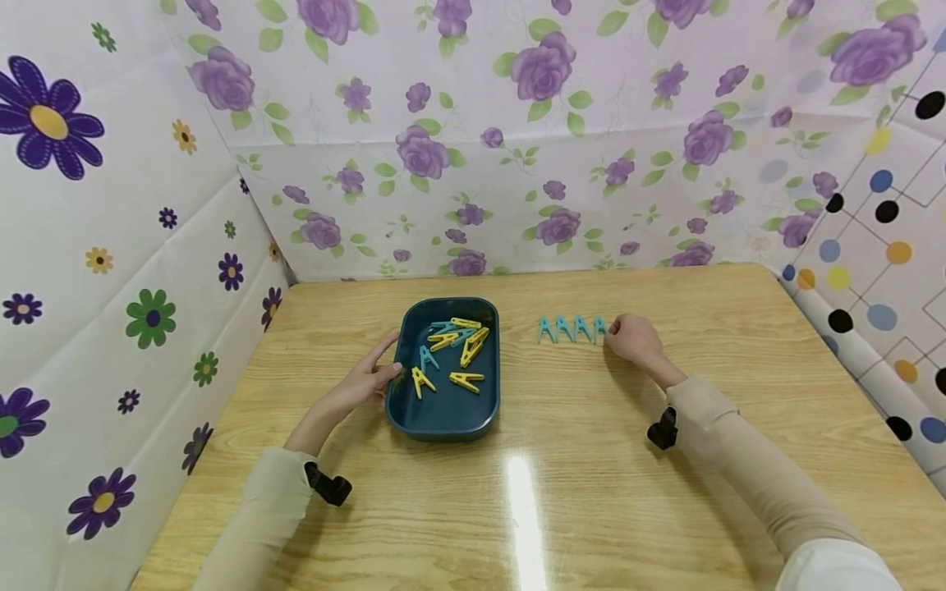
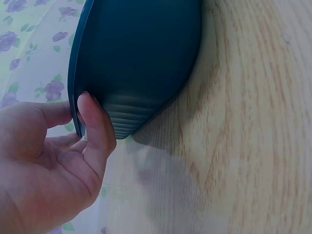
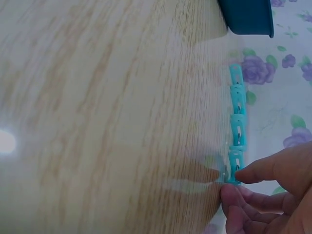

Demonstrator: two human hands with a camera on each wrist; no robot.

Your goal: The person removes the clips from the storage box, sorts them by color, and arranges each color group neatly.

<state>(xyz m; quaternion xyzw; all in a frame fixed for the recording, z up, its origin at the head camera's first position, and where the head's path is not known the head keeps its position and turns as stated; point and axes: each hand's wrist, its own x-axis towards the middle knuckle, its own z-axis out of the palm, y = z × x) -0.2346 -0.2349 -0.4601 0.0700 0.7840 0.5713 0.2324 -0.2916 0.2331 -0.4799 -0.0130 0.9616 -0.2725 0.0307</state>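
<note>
A dark teal tray [image 1: 451, 410] sits mid-table with several yellow clothespins [image 1: 467, 380] and teal clothespins [image 1: 426, 356] loose inside. My left hand [image 1: 392, 361] holds its left rim. In the left wrist view the left hand [image 2: 80, 114] has its thumb on the outer wall of the tray [image 2: 141, 58] and its index finger at the rim. To the tray's right, several teal clothespins [image 1: 565, 329] stand side by side in a row. My right hand [image 1: 612, 330] pinches the rightmost clothespin [image 1: 599, 327]. The right wrist view shows that pin [image 3: 235, 163] between thumb and index finger of the right hand [image 3: 233, 183].
The wooden table [image 1: 591, 509] is walled by flowered sheets at the back and left [image 1: 111, 312] and a dotted sheet at the right [image 1: 879, 271]. A corner of the tray [image 3: 246, 17] shows beyond the row of pins [image 3: 238, 112] in the right wrist view.
</note>
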